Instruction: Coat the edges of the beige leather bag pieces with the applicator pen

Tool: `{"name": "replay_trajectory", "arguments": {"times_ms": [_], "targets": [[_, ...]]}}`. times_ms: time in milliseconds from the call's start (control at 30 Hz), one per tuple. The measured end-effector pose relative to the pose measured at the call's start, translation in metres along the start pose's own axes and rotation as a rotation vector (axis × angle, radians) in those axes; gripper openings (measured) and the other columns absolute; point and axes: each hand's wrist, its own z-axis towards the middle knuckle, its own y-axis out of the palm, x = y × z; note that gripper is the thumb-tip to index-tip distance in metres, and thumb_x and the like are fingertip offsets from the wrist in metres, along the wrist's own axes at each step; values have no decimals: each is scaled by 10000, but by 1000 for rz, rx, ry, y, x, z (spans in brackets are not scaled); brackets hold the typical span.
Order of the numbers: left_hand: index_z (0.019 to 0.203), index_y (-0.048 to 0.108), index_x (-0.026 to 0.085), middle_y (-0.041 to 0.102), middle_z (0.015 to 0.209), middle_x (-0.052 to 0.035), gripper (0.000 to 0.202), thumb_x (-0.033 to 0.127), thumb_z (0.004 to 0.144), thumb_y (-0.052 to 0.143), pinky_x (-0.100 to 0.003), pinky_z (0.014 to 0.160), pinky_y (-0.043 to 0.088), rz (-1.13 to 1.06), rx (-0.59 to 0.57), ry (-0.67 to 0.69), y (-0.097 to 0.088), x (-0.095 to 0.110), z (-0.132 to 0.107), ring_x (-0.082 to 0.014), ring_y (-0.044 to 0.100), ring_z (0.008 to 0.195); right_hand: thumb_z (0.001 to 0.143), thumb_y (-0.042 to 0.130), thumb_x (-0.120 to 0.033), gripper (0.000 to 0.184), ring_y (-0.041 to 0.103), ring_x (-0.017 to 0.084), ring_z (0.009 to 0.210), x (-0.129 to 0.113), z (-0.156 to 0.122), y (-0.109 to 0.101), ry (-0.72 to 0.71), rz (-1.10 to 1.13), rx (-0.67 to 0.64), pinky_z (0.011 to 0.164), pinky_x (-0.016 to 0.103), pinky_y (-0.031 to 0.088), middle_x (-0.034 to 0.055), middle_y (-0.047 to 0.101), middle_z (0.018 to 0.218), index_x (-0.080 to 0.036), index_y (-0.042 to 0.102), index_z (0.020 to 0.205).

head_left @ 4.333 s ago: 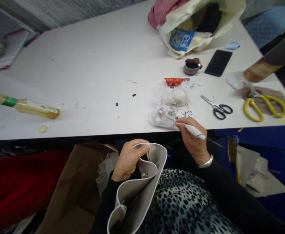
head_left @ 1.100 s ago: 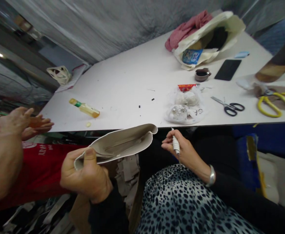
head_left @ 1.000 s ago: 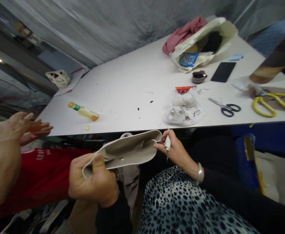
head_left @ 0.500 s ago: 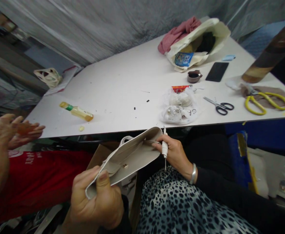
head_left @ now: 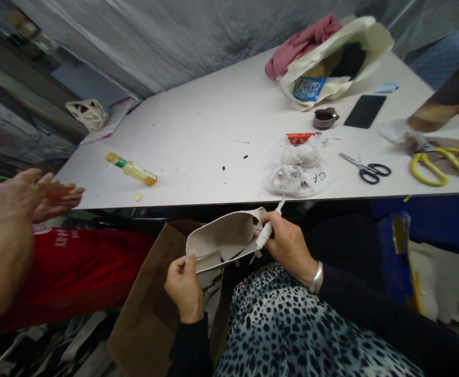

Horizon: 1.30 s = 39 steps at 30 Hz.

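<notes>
A small off-white handbag [head_left: 225, 235] is held over my lap with its mouth towards me, its pale lining showing. My left hand [head_left: 185, 288] pinches the near left rim, thumb on top. At the right end my right hand [head_left: 286, 238] is closed around a thin pointed tool wrapped in white [head_left: 266, 233], metal showing at its lower end. Fingers of that hand also reach into the bag's right opening; their tips are partly hidden. Below the bag, an open cardboard box [head_left: 151, 298] holds more pale pieces.
On the white table [head_left: 186, 125] lie a bottle of yellowish liquid [head_left: 133, 170], a plastic bag [head_left: 298, 165], black scissors [head_left: 367, 168], yellow-handled shears [head_left: 429, 165], a phone [head_left: 365, 111] and a cloth tote [head_left: 331, 68]. Another person's hands [head_left: 41, 193] work at the left.
The bag has moved away from me and turned, its opening showing differently. My left hand has shifted right along with it. The wrapped tool now tilts instead of standing upright.
</notes>
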Motion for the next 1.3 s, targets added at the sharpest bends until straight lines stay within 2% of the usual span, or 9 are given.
{"name": "replay_trajectory", "arguments": {"times_ms": [100,233,400,567,767,967,1133,1200,1300], "targets": [[843,736,146,701,784,-21,338,452,712,794,-312,752,465,-3,-9,-44,-3,-23,9,-199,613,763,959,664,-230,106,589,164,670,1,-2,5,37,10,-2,639,274,407,-13,603,784,-218,574,1013],[803,723,136,688,733,-14,346,455,680,782,-300,706,462,-81,-31,-109,-4,-32,17,-179,599,694,960,673,-258,102,577,168,701,1,-5,8,42,29,-4,660,283,404,-15,592,802,-229,576,976],[785,725,133,701,733,-14,329,437,674,784,-284,715,478,-138,-48,-125,-5,-26,14,-163,608,689,962,685,-285,99,577,186,755,1,-5,7,42,32,8,714,308,419,-6,616,833,-232,603,977],[813,745,130,710,746,-22,314,432,732,749,-267,704,482,-142,-79,-119,-6,-18,5,-162,619,702,962,683,-297,102,571,175,717,0,-4,5,74,72,42,683,296,421,-14,598,810,-233,619,1009],[849,779,136,761,809,-48,313,436,768,745,-284,761,509,-78,-120,-90,-15,-13,0,-202,672,782,958,658,-273,89,603,188,773,1,0,6,74,44,35,717,306,434,0,640,872,-233,635,1035],[950,811,148,812,952,-87,358,473,885,677,-311,845,533,75,-193,32,-28,-17,-1,-245,731,903,967,645,-278,104,627,193,812,3,0,7,89,43,29,742,307,452,13,666,917,-240,658,1063],[1008,816,168,818,1022,-98,392,518,907,672,-318,886,548,108,-170,83,-27,-18,-10,-251,742,950,963,665,-299,118,632,189,783,1,-2,7,102,24,27,723,302,449,2,669,899,-245,656,1067],[1009,816,169,814,1029,-109,416,546,903,675,-326,895,556,75,-186,79,-24,-17,-15,-256,743,966,969,661,-298,109,637,191,783,2,-1,6,85,24,37,721,303,452,4,672,894,-245,656,1063],[977,790,135,798,965,-136,511,608,941,602,-339,826,585,-146,-200,-10,-21,-14,-18,-245,750,891,978,646,-284,100,642,202,795,2,0,5,43,32,58,724,316,463,16,681,899,-247,664,1069]]}}
